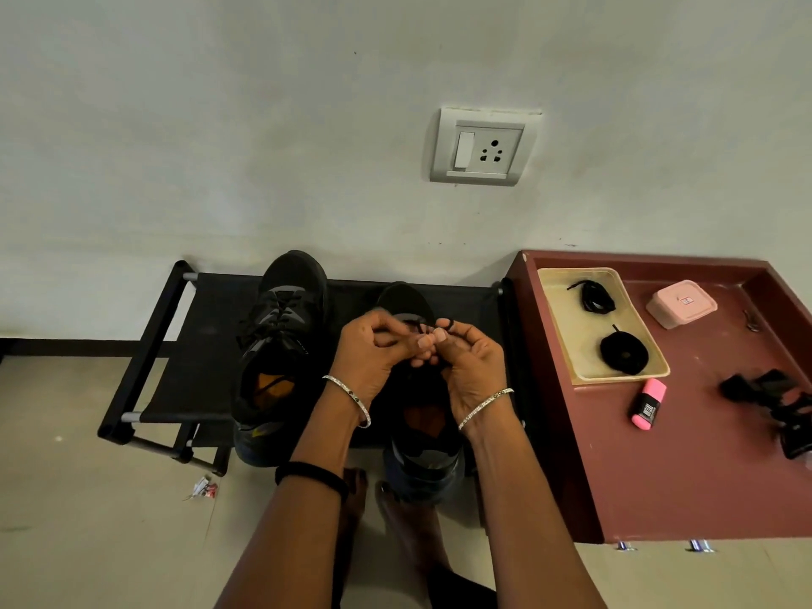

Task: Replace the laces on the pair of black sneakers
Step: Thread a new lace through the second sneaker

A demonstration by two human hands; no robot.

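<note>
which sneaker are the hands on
The right sneaker: the left hand and right hand pinch a lace over it. The left sneaker stands beside it, laced and untouched.

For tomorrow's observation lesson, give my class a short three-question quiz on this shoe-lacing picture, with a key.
1. True or false: the left hand and the right hand both pinch a lace over the right sneaker.
2. How many lace bundles lie in the tray? A one, B two, C four.
3. Fill in: crossed laces show on the ___ sneaker.
Key: 1 true; 2 B; 3 left sneaker.
</note>
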